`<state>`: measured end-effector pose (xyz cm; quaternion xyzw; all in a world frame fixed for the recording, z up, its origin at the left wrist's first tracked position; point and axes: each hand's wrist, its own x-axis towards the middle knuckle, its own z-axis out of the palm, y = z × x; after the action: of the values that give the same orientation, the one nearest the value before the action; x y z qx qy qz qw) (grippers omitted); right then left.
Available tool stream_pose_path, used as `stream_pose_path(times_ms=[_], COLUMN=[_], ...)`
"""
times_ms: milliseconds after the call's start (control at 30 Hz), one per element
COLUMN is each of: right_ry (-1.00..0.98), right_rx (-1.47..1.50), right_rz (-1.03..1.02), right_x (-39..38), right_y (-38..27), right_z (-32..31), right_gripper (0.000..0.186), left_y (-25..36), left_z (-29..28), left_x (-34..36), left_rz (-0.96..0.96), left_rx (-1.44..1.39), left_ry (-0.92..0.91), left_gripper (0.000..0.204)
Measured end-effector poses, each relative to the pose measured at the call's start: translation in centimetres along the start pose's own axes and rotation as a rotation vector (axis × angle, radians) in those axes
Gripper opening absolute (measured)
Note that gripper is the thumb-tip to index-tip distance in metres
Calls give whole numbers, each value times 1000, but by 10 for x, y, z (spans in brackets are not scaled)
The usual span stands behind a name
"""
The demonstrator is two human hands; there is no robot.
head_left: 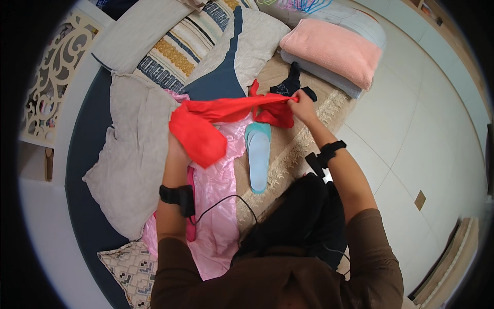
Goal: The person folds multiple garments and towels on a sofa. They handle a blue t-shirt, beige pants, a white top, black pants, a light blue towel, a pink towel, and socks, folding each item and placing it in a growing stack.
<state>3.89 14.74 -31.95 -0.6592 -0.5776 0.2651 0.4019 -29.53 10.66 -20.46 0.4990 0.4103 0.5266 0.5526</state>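
A bright red garment (198,139) of smooth cloth is stretched between my two hands above the sofa; its exact kind does not show. My right hand (303,106) pinches the garment's right end, pulling a narrow strip of it taut. A wider part of the red cloth hangs below that strip. Red fabric covers my left hand (176,146), hiding its fingers, so its grip does not show. Beneath the garment lies shiny pink fabric (216,193). Pale blue and teal insoles (258,159) rest beside it. Just beyond my right hand is a small black lace-trimmed garment (283,87).
Folded pink (332,49) and grey cloths are piled at the far right of the sofa. Grey cushions (136,149), a striped cushion (180,46) and a dark blue cloth (221,82) lie left and behind. Coloured hangers (303,5) are at the back. A cable (226,198) runs from my left wrist strap.
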Motion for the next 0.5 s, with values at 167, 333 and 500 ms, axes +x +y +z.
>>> stream_pose_path(times_ms=[167,333,500], right_ry=[2,-101,-48], right_rx=[309,19,928], right_rz=[-73,173,448], right_x=[-10,-24,-32], right_y=[12,11,-10], right_z=[-35,-66,-112], right_gripper=[18,26,13], left_y=[7,24,50], left_z=[-19,-28,-44], left_x=[11,21,22], left_rz=[-284,-244,-244], left_rx=[-441,-393,-291], left_ry=[276,502,445], left_gripper=[27,26,22])
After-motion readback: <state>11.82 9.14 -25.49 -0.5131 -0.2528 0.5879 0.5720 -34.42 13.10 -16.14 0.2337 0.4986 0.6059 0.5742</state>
